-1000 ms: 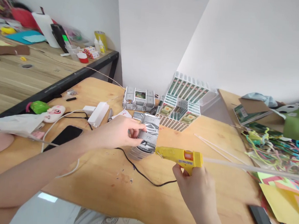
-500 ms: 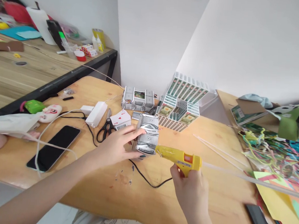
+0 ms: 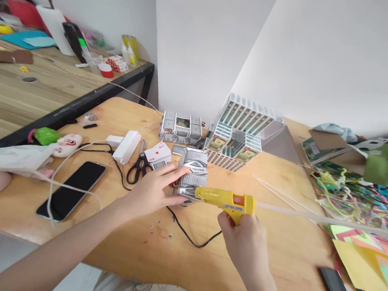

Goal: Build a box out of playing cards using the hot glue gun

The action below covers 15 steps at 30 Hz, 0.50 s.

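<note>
My left hand (image 3: 155, 187) grips the near left side of a small box built from grey-patterned playing cards (image 3: 195, 163), thumb in front and fingers on top. In my right hand (image 3: 245, 239) is a yellow hot glue gun (image 3: 225, 199), its nozzle at the near edge of the card box. A long clear glue stick (image 3: 292, 211) sticks out of the gun's back. Loose playing cards (image 3: 158, 153) and black-handled scissors (image 3: 139, 166) lie beyond my left hand. Behind the box sits another card-built piece (image 3: 181, 127).
A stack of green-and-white card boxes (image 3: 237, 133) stands at the back. A phone (image 3: 71, 191), a white power strip (image 3: 126, 147) and cables lie on the left. Coloured paper (image 3: 359, 261) and tangled yarn (image 3: 351, 194) cover the right side. Spare glue sticks (image 3: 277, 194) rest on the table (image 3: 132, 252).
The glue gun in my right hand has moved left, bringing its nozzle from the box's right corner along its near edge. My left hand keeps its hold on the box.
</note>
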Available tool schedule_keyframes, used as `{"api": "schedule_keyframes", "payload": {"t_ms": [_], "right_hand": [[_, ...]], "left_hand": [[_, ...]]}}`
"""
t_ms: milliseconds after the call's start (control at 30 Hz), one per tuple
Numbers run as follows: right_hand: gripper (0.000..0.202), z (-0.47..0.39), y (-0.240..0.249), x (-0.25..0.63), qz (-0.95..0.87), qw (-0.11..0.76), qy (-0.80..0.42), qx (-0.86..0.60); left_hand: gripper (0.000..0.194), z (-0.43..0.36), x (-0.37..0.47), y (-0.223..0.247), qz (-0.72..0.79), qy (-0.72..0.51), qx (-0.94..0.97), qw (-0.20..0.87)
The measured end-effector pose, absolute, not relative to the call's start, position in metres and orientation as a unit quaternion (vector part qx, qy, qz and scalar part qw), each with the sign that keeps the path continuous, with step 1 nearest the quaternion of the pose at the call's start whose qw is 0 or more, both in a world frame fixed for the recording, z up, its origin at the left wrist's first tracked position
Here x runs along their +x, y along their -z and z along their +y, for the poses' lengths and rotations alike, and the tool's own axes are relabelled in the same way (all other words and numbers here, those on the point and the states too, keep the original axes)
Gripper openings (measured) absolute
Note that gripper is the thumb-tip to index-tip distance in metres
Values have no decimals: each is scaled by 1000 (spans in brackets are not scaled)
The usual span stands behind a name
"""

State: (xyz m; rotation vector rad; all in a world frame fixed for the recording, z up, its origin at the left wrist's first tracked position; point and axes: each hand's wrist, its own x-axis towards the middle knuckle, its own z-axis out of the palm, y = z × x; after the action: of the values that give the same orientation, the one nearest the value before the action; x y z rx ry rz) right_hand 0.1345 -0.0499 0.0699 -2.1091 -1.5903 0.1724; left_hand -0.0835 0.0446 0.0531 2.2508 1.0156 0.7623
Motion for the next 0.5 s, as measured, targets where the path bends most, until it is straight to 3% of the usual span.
{"api": "schedule_keyframes", "payload": {"t_ms": [500], "right_hand": [[22, -47, -73, 131, -612, 230, 8, -757]], "left_hand": [[55, 47, -83, -54, 379, -273, 839, 280]]}}
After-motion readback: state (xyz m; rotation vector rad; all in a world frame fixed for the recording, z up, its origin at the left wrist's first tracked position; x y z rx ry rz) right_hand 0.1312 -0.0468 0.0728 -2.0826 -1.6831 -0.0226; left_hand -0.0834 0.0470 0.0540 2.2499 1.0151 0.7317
